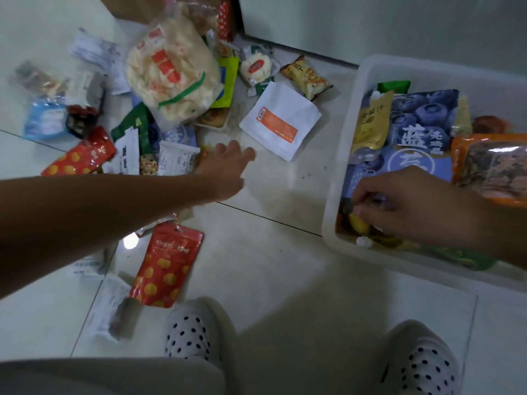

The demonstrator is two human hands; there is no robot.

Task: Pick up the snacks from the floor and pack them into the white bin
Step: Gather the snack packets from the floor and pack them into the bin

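Snack packets lie scattered over the tiled floor at the left: a big clear bag of white chips (171, 72), a white pouch with an orange label (281, 121), a red pouch with orange dots (166, 265) and several more. My left hand (225, 162) stretches out over the floor beside the pile, fingers apart, holding nothing. The white bin (346, 155) stands at the right with a blue blueberry bag (419, 132) and an orange bag (490, 169) inside. My right hand (399, 203) is down in the bin's near corner, fingers pinched on a small clear-wrapped snack.
A brown cardboard box (137, 7) stands at the back behind the pile, next to a white wall or cabinet front (370, 24). My two slippered feet (194, 329) in dotted socks stand at the near edge. Bare tile lies between the pile and the bin.
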